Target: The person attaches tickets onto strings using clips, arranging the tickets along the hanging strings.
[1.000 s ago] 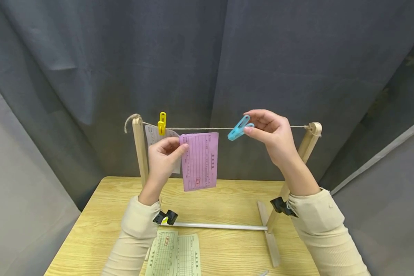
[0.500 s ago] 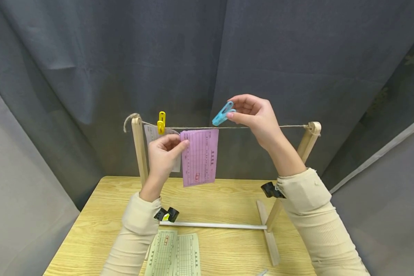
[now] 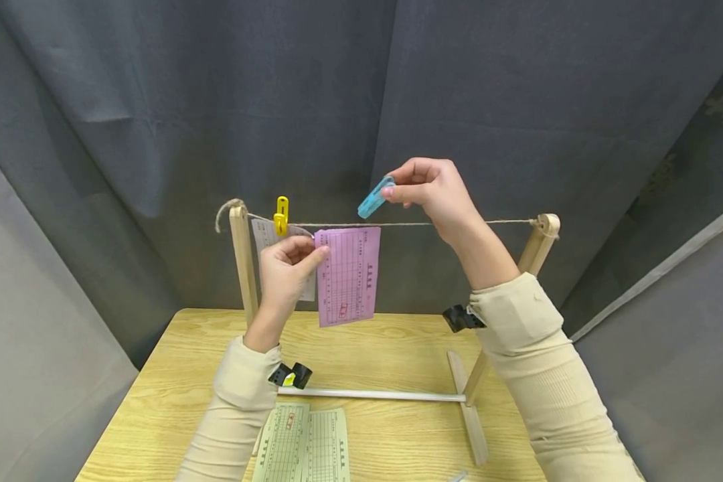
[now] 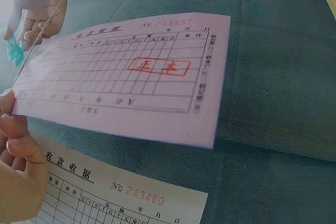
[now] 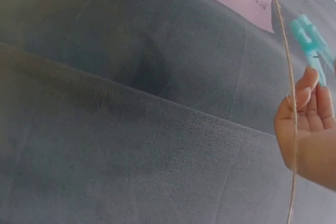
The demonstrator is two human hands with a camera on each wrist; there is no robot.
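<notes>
Holding a pink slip [image 3: 347,276] up against a taut string [image 3: 458,223], a person works at a small wooden drying-line frame [image 3: 244,262] on a table [image 3: 156,395], seen from a head camera. The left hand [image 3: 286,268] pinches the slip's upper left corner between thumb and curled fingers, keeping its top edge level with the string. The right hand [image 3: 434,194] pinches a blue clothespin [image 3: 373,197] by its tail end, thumb below and fingers curled above — the pin hangs just above the string, near the slip's upper right corner, not yet touching either. Whether the pin's mouth is squeezed apart cannot be told. To do this well (a judgement), the pin's mouth should be fully spread, brought straight down over string and paper together near that free corner, then released gently while the left hand keeps the slip from sliding. A yellow clothespin [image 3: 282,215] already grips a white slip [image 3: 265,235] to the left; 2 greenish slips [image 3: 304,445] lie on the table below.
</notes>
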